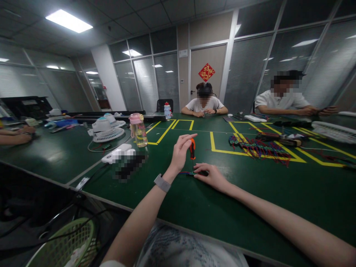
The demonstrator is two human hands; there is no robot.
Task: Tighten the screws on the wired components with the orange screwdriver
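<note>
In the head view, mid-frame, the left hand [179, 152] grips an upright orange screwdriver [193, 150] by its handle, the shaft coming down to a small circuit board [190, 174] just below centre. The right hand [213, 178] pinches that board's right end (fingertips only). A tilted push could, I'd judge, skid the tip into those fingers; a slack pinch could let the board twist.

An orange and black screwdriver [192, 149] is held almost upright, its thin shaft pointed down at a small green circuit board [190, 174], which is laid flat, with red and blue wires [183, 172] attached.
</note>
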